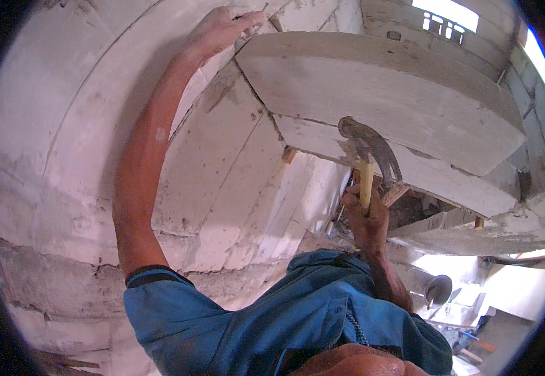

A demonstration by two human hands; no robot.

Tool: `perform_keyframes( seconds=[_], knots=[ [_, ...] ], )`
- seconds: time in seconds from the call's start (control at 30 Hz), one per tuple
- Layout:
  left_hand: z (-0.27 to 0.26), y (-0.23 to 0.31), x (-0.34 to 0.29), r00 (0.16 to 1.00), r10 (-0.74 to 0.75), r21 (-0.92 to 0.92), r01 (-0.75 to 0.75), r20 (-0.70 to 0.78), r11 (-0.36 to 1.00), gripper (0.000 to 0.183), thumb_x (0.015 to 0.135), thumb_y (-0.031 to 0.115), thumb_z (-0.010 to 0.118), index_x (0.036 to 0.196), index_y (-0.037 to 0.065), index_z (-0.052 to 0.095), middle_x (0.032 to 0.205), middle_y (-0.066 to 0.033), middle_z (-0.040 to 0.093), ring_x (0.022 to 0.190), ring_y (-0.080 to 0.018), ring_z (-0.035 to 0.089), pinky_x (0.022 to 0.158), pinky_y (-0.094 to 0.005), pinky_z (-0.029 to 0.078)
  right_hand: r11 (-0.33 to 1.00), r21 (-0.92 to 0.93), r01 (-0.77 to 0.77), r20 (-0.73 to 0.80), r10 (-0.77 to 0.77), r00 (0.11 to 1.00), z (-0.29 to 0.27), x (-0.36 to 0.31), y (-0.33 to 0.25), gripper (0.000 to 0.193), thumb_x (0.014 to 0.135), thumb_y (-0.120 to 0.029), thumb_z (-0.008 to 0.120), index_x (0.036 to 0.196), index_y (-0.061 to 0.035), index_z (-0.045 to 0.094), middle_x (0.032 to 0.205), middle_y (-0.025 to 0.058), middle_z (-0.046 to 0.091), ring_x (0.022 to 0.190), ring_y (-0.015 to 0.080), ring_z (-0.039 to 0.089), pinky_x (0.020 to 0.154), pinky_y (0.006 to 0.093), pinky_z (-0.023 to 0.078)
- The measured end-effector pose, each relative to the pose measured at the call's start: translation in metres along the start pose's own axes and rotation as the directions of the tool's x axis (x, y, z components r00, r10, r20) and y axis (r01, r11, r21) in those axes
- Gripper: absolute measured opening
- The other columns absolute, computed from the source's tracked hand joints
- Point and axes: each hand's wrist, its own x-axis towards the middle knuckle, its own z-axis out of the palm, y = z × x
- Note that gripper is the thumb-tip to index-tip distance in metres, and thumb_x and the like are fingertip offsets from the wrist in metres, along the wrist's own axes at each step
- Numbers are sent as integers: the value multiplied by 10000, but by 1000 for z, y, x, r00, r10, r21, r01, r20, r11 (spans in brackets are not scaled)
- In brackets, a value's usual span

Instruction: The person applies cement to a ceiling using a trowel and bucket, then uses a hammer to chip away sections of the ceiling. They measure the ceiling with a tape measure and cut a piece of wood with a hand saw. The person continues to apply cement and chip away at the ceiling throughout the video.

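Blue fabric of the person's shirt (297, 319) fills the lower middle of the view, closest to the lens, with both arms rising out of it toward a grey wooden plank (385, 94) that juts out overhead. Below that plank, the right hand (365, 218) is clenched around the pale wooden handle of a claw hammer (370, 156), whose dark metal head lies against the plank's lower board, claws curving down toward the right. At the plank's upper left corner, the left hand (222, 28) is stretched up with its fingers curled over the board's end, gripping it where it meets the wall. Left of the plank and behind the raised left arm stands a wall of large whitish blocks (65, 156), its joints smeared with rough mortar. Under the plank's right end lies a concrete ledge (473, 235). Above the plank, a bright opening (445, 15) lets in daylight.
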Motion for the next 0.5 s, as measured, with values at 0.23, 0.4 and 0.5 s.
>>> perform_keyframes(
  seconds=[0.23, 0.4, 0.5],
  knots=[
    [-1, -8, 13, 999, 39, 375, -42, 15, 926, 511, 932, 480, 581, 1107, 5, 654, 1097, -157, 684, 1019, -259, 645, 913, -379, 477, 997, -45, 56, 51, -54, 997, -8, 1, -6, 200, 919, -200, 660, 1005, -22, 630, 816, 57, 616, 718, 132, 547, 656, 294, 461],
    [5, -32, 7, 1000, 8, 477, 1, -16, 879, 435, 931, 418, 570, 1134, 41, 650, 1091, -192, 676, 1035, -352, 646, 925, -442, 482, 997, -67, 30, 77, -25, 997, -7, 2, -3, 188, 951, -212, 631, 994, -30, 608, 816, 1, 577, 725, 81, 492, 653, 255, 439],
    [19, -28, 20, 997, 77, 468, -76, 17, 881, 419, 935, 396, 558, 1133, 36, 643, 1087, -200, 672, 1038, -361, 642, 911, -450, 486, 993, -88, 77, 59, -72, 996, -15, 6, -11, 202, 951, -209, 632, 1017, -19, 608, 851, 18, 587, 741, 92, 506, 656, 260, 443]
  ],
)
